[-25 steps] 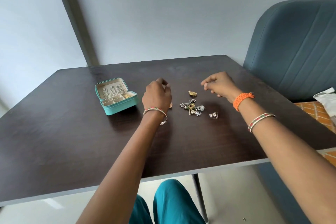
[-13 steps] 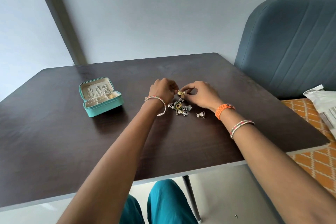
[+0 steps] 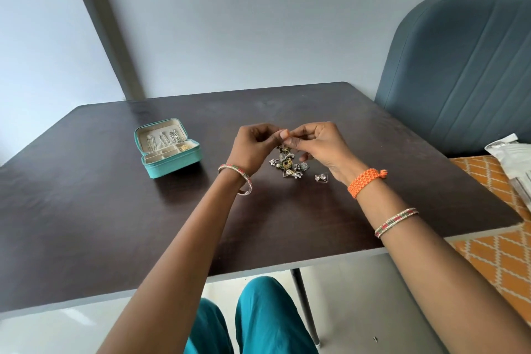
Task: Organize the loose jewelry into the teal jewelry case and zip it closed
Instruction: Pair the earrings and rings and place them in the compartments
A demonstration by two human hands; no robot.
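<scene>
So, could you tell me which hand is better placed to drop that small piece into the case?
Probably the left hand: it is on the side of the open case, while the right hand would have to cross over.

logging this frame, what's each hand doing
left hand: closed, pinching a small jewelry piece
right hand: closed, pinching the same piece
</scene>
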